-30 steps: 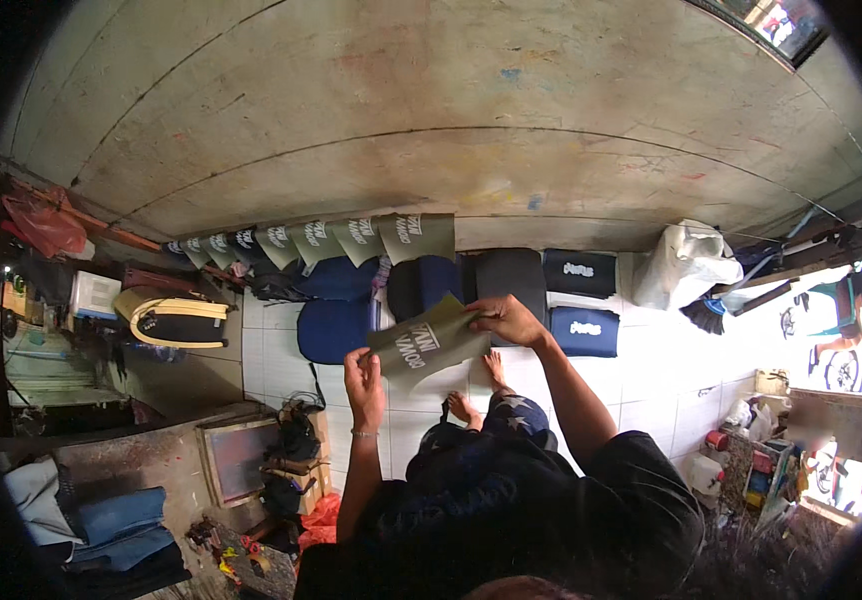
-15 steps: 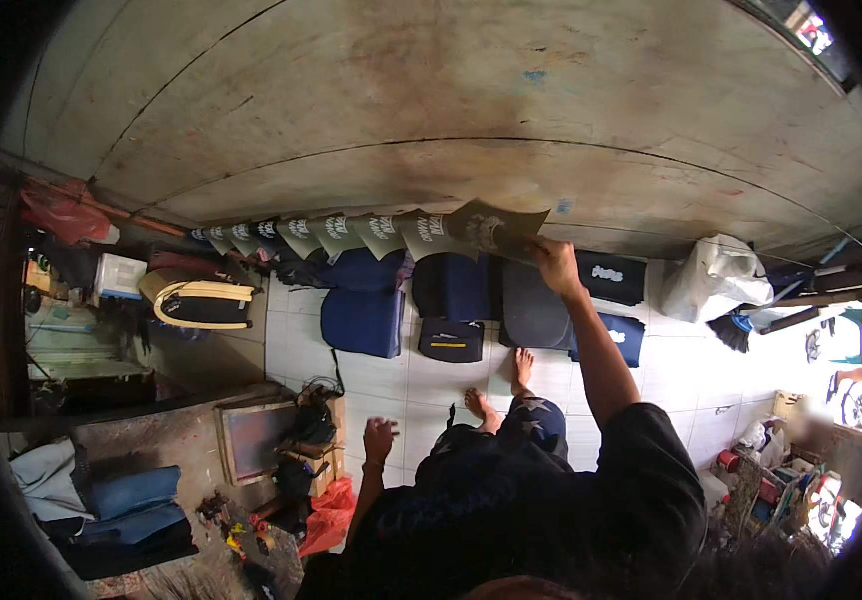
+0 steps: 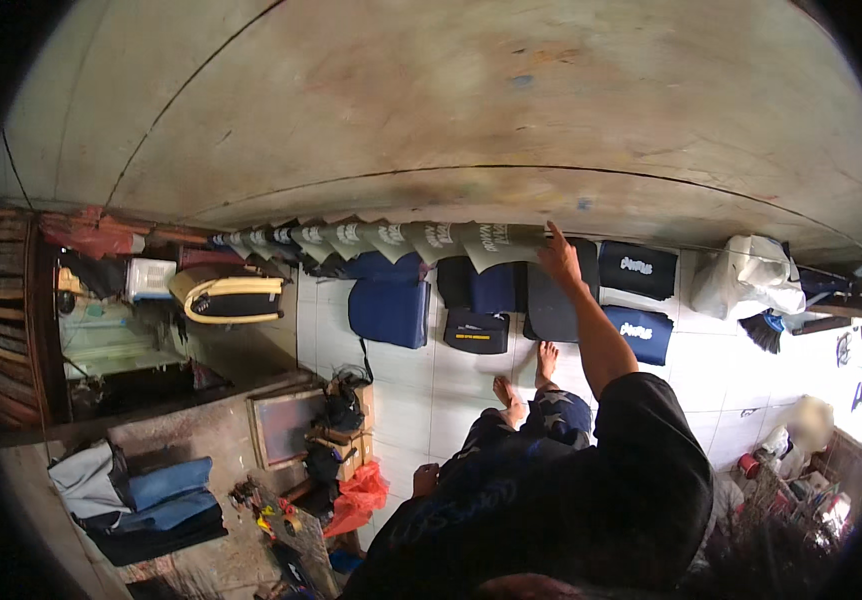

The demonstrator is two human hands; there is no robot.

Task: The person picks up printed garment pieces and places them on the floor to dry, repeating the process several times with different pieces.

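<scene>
My right hand [image 3: 559, 255] is raised to the wall, with its index finger stretched out at the right edge of an olive-green printed cloth piece [image 3: 496, 245]. That piece is the last in a row of overlapping green pieces [image 3: 386, 236] along the wall; whatever holds them up is hard to make out. Low beside my dark shorts is my left hand [image 3: 425, 480], its fingers mostly hidden. Beneath the row, dark blue and black cloth stacks or pads [image 3: 389, 312] lie on the white tiles, and a dark grey pad [image 3: 553, 305] sits under my right arm.
Printed navy bundles [image 3: 637, 334] and a white plastic sack [image 3: 746, 278] are on the right. A cream-rimmed padded seat [image 3: 226, 295] stands at the left. Folded jeans [image 3: 166, 495] and a red plastic bag [image 3: 359, 497] are at the lower left. My bare feet [image 3: 546, 363] are on the tiles.
The last green piece, gripped at its corner and lifted before, now hangs flatter in the row. My right index finger has stretched out. My left hand has dropped toward my body. The view has shifted.
</scene>
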